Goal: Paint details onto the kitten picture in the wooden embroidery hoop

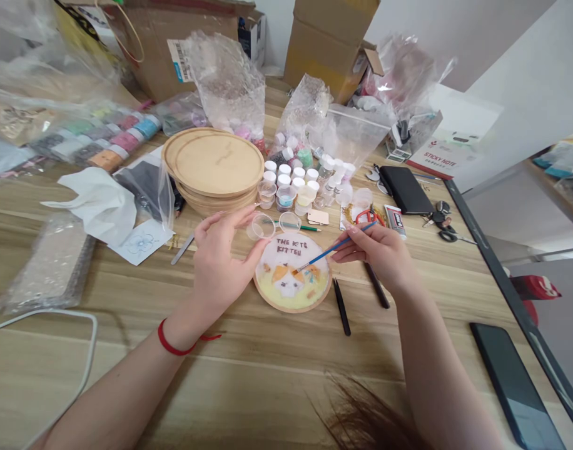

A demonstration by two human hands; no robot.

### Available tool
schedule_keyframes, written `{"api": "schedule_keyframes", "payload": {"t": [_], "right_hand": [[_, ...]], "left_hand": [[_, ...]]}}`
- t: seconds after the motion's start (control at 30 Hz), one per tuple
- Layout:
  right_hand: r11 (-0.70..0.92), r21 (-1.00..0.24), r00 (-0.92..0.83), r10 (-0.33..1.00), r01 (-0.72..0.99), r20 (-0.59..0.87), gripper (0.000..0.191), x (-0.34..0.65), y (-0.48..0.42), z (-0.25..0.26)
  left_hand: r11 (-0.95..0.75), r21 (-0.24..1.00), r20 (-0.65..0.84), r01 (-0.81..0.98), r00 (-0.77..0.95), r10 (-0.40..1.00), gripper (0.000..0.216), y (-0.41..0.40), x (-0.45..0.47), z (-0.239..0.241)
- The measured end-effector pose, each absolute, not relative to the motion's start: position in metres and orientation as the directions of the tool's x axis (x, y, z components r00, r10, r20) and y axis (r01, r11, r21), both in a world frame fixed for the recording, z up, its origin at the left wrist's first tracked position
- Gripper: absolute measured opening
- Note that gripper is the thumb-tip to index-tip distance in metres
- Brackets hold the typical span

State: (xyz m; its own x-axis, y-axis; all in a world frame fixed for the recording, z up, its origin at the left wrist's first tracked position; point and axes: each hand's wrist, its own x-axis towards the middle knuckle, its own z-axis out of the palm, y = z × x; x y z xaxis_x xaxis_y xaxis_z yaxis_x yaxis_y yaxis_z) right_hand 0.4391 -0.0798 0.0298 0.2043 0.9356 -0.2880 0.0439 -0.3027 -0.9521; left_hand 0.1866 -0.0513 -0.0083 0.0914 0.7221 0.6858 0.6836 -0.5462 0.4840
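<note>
A round wooden-rimmed plaque [293,301] lies flat on the table, with a white and orange cat face, a pale yellow lower part and dark lettering reading roughly "THE KITE KITTEN". My right hand [373,250] pinches a blue paintbrush [331,249], its brown tip at the orange patch beside the cat's ear. With my left hand [228,262] I hold a small clear plastic cup [262,226] between thumb and fingers, tilted at the plaque's upper left edge. A clear lid [290,222] is beside the cup. Black tweezers [341,307] rest right of the plaque.
Behind are several white-capped jars [284,178] and stacked round wooden plates [214,162]. At the right lie a black phone [514,381], a black wallet [405,189] and scissors [450,234]. A bubble-wrapped pack [47,265] and white cable [92,344] are at the left.
</note>
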Motion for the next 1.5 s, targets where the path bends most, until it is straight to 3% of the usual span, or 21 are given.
{"api": "schedule_keyframes", "payload": {"t": [0.67, 1.5], "right_hand": [[-0.262, -0.965, 0.228, 0.941, 0.029, -0.249, 0.049, 0.444, -0.081, 0.034], [-0.255, -0.965, 0.276, 0.934, 0.062, -0.229, 0.044, 0.45, -0.081, 0.037]], "left_hand": [[-0.526, 0.527, 0.642, 0.668, 0.093, 0.761, 0.044, -0.052, 0.186, -0.009], [-0.548, 0.496, 0.666, 0.673, 0.11, 0.738, 0.045, -0.051, 0.186, -0.011]]}}
